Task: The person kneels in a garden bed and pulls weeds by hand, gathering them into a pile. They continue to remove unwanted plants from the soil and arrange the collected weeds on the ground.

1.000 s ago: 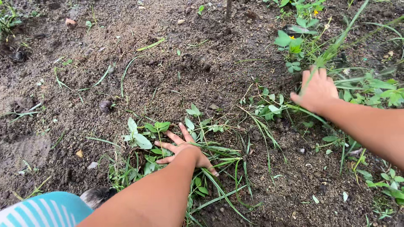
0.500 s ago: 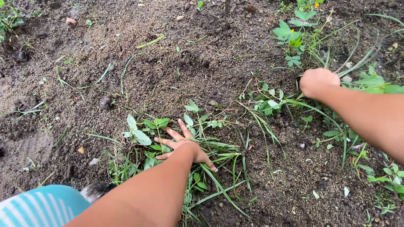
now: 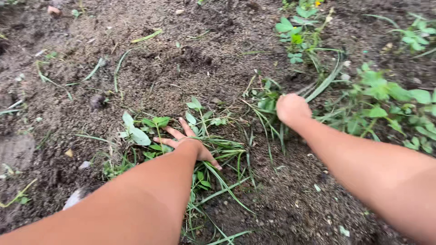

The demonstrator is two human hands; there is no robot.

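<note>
Pressing flat on the ground, the left hand lies with fingers spread and released, palm down on a heap of pulled weeds, gripping nothing. Broad pale leaves stick out just beyond its fingertips, and long grass blades trail away from under the palm toward the lower edge of the view. That heap sits on dark, crumbly soil, low and left of centre.

Over on the other side, the right hand is clenched into a fist, knuckles toward the camera, and it is grasping a bunch of long grass. The blades run up and away from the fist in a curve toward the upper right, drawn fairly taut. Just left of the fist a tuft of grass and small leaves stands in the soil, touching or nearly touching the knuckles; I cannot tell which.

Beyond the fist, a leafy patch of green plants covers the right side of the ground, and a clover-like plant with a small yellow flower stands near the top. Both forearms reach in from the bottom edge, well apart. Loose cut blades lie scattered over the bare earth at upper left.
</note>
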